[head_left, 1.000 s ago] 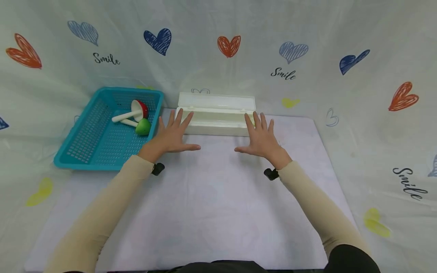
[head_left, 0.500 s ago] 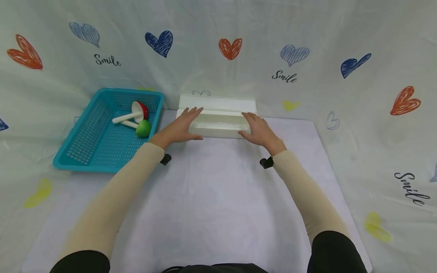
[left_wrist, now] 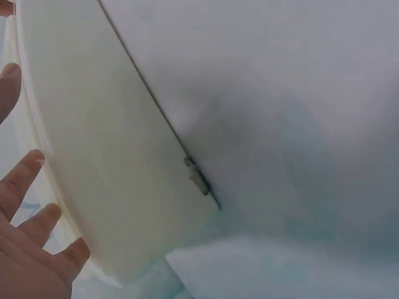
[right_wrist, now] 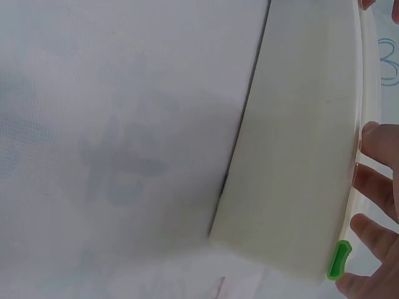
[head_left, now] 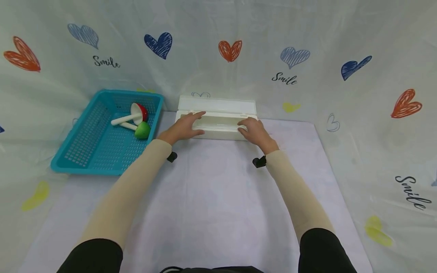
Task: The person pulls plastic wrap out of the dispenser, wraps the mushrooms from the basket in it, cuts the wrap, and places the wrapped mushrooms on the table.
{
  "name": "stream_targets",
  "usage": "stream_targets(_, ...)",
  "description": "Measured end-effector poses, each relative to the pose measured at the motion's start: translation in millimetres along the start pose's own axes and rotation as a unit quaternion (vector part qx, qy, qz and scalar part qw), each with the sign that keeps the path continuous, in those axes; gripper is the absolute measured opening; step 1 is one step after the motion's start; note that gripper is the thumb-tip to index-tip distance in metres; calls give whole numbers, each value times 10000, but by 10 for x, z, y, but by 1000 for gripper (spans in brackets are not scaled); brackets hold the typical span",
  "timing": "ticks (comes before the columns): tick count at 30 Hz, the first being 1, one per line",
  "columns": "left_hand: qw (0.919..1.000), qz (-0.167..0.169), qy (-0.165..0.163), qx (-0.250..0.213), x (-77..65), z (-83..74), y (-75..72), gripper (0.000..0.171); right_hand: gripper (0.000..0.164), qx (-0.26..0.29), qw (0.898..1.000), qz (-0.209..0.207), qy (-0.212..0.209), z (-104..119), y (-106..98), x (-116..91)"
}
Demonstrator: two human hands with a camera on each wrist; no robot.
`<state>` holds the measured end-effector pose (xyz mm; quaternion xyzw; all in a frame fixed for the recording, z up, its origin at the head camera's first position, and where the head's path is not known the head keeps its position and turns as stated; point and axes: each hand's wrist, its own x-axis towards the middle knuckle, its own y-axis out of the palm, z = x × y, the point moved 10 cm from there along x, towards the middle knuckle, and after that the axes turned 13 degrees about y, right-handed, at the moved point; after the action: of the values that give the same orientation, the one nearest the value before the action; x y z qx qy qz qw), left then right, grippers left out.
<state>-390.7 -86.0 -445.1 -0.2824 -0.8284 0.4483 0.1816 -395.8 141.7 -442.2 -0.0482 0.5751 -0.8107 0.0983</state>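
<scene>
A long white box [head_left: 218,134] stands at the back of the table with its hinged lid [head_left: 218,104] raised. My left hand [head_left: 184,127] is at the box's left end, thumb and fingers apart; in the left wrist view its spread fingertips lie along the edge of the box [left_wrist: 106,137]. My right hand [head_left: 257,133] is at the right end, fingers bent a little over the box. Its fingertips lie along the rim in the right wrist view, beside a small green piece [right_wrist: 340,260] at the box's corner. Whether either hand bears on the box is hard to tell.
A blue plastic basket [head_left: 87,171] stands to the left, holding a red-and-white mushroom-shaped toy [head_left: 139,112] and a green-headed one [head_left: 142,130]. White cloth [head_left: 211,204] covers the table. A heart-printed curtain [head_left: 259,22] hangs behind.
Both hands have come in toward the box's two ends, from spread fingers in front of it to fingers at its edges. The box and the basket have stayed in place.
</scene>
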Motion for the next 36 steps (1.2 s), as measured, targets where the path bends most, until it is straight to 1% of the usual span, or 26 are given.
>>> stream_targets(4,9995,19,124,305,38,-3,19,71,25,-41,10000,4,77,16,35,15)
stream_targets(6,9991,18,128,399,54,2,24,65,23,-76,9999,-15,125,22,47,23)
stream_targets(9,9992,40,72,380,75,16,42,59,24,-99,9997,-33,207,31,58,33)
stream_targets(13,9998,40,57,208,97,12,72,53,25,-146,9994,-86,286,31,57,46)
stream_targets(15,9998,-50,50,167,101,14,71,46,26,-153,9993,-122,317,27,45,54)
stream_targets(17,9996,-164,38,223,106,31,64,39,26,-184,9991,-115,363,17,43,65)
stream_targets(20,9990,-193,14,415,111,52,56,39,26,-207,9988,-81,425,4,52,81)
stream_targets(24,9975,74,-71,704,102,41,50,44,26,-227,9986,-130,452,0,52,82)
stream_targets(27,9948,262,-265,945,56,50,6,41,27,-188,9988,-170,411,8,49,71)
stream_targets(30,9910,289,-372,1253,6,64,-83,35,27,-155,9990,-192,371,13,47,59)
stream_targets(32,9877,243,-358,1500,-13,60,-150,32,27,-110,9990,-193,394,5,47,52)
stream_targets(34,9848,125,-356,1693,-32,66,-212,26,27,-93,9989,-191,416,-1,41,43)
stream_targets(36,9833,7,-423,1771,-61,82,-258,22,27,-63,9989,-175,439,-6,43,34)
